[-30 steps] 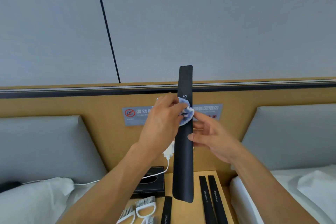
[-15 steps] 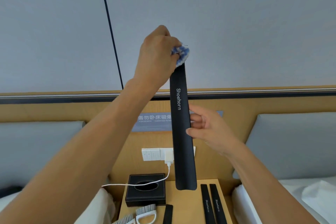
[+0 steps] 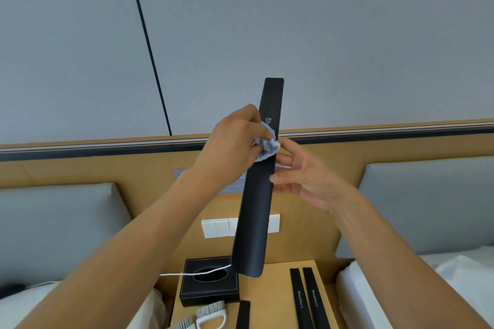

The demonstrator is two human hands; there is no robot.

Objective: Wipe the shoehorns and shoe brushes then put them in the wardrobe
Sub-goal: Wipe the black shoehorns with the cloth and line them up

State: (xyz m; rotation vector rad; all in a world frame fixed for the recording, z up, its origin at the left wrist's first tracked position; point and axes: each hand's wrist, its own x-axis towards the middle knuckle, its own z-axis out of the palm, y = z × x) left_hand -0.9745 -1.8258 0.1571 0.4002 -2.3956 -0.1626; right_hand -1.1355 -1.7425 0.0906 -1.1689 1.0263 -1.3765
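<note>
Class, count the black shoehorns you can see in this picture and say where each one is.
4. One shoehorn is held upright in both hands. Two lie side by side on the right of the nightstand. One lies near the brushes, cut off by the picture's bottom edge. More may lie out of view.

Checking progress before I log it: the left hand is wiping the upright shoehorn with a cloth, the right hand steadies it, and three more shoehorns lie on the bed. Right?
Not quite. In the head view the three spare shoehorns lie on the nightstand, not the bed. The rest holds: left hand wipes the shoehorn with the cloth; right hand steadies it.
</note>
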